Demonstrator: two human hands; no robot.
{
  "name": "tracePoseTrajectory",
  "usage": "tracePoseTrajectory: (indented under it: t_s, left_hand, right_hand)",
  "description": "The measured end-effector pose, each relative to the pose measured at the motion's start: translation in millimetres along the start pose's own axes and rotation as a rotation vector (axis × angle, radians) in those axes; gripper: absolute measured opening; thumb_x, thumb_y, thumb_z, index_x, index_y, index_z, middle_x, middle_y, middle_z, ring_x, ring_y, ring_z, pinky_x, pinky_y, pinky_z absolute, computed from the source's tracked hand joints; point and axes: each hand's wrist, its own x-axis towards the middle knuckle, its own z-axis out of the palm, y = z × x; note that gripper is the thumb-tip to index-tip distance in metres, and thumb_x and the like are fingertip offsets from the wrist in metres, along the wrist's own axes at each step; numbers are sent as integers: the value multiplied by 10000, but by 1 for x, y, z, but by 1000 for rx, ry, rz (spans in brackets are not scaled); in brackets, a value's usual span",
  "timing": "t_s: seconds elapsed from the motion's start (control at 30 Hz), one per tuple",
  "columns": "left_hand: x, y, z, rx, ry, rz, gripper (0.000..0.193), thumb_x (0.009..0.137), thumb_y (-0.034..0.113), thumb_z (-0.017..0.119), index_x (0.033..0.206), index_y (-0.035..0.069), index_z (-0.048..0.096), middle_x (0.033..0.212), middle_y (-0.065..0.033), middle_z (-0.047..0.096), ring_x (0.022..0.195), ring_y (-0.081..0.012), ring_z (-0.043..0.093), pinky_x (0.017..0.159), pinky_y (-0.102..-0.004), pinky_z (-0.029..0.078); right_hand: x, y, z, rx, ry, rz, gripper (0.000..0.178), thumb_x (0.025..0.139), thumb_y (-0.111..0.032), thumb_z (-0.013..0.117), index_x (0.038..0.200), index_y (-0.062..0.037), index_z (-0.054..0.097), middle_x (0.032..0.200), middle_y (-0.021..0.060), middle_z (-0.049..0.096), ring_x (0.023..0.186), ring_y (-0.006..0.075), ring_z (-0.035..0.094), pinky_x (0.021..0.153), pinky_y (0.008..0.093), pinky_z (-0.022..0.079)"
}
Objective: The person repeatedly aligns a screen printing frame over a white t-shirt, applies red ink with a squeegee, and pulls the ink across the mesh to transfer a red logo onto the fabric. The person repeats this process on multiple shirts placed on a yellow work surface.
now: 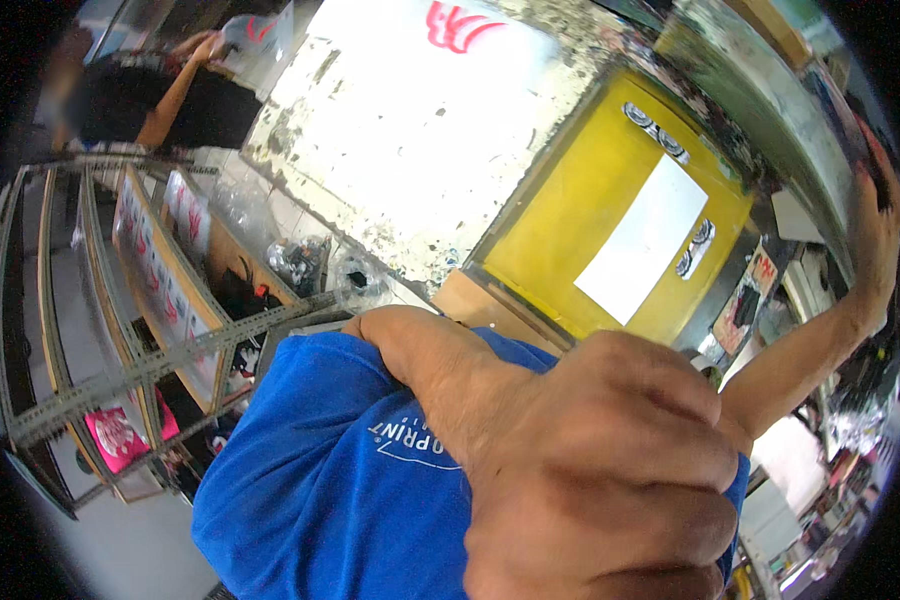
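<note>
My left hand (pixel 610 480) is a closed fist close in front of me, large in view and covering part of my blue shirt (pixel 340 500). Whatever its fingers may hold is hidden. At the far right my raised right hand (pixel 878 210) has its fingers stretched out and the thumb apart. It is nearest the edge of a tilted grey-green panel (pixel 790 150); whether it touches it I cannot tell. Beyond my fist lies a yellow framed panel (pixel 540 240), bearing a white paper sheet (pixel 645 240) and two black-and-white eye-like patterns (pixel 656 132).
A paint-spotted white table (pixel 400 130) carries a red print (pixel 460 28). On the left stands a metal rack (pixel 170 350) with boards, printed sheets and a pink piece (pixel 120 438). Another person (pixel 170 100) at upper left holds a sheet with red marks (pixel 260 32).
</note>
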Motion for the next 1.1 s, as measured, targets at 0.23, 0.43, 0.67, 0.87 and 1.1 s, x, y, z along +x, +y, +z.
tracePoseTrajectory:
  t_s: [0.23, 0.43, 0.67, 0.87, 1.1]
  left_hand:
    - [11, 12, -22, 125, 8, 58, 253, 739, 94, 822, 679, 45, 580, 651, -80, 606, 531, -207, 608, 412, -311, 455]
    - [12, 5, -28, 184, -4, -32, 226, 748, 87, 809, 691, 48, 594, 667, -73, 615, 536, -212, 607, 407, -310, 443]
    - [-69, -92, -87, 744, -71, -611, 112, 753, 40, 748, 802, 33, 649, 777, -116, 655, 674, -304, 640, 619, -359, 508]
    - [-258, -217, -223, 1387, -411, -1029, 301, 762, 306, 790, 1038, 188, 776, 1212, -113, 638, 1098, -316, 571, 919, -476, 424]
    - [-237, -222, -225, 1325, -315, -897, 110, 793, 223, 781, 850, 129, 788, 1023, -48, 723, 966, -255, 665, 839, -434, 489]
  right_hand:
    - [3, 2, -3, 158, -70, -31, 391, 958, -201, 539, 1325, -104, 633, 1306, 115, 651, 1247, 237, 575, 1086, 330, 383]
    - [0, -8, -7, 129, -55, -68, 405, 941, -166, 523, 1325, -95, 628, 1316, 119, 645, 1257, 248, 570, 1095, 343, 375]
    - [-2, -13, -12, 90, -68, -78, 401, 937, -150, 533, 1315, -61, 631, 1289, 146, 648, 1237, 229, 567, 1090, 330, 373]
    - [7, -19, -12, 233, -51, 20, 401, 909, -139, 556, 1291, -66, 653, 1242, 159, 662, 1173, 226, 593, 1069, 326, 388]
    - [11, -19, -12, 40, 47, -56, 397, 904, -172, 567, 1280, -85, 662, 1212, 169, 678, 1143, 237, 620, 1031, 323, 422]
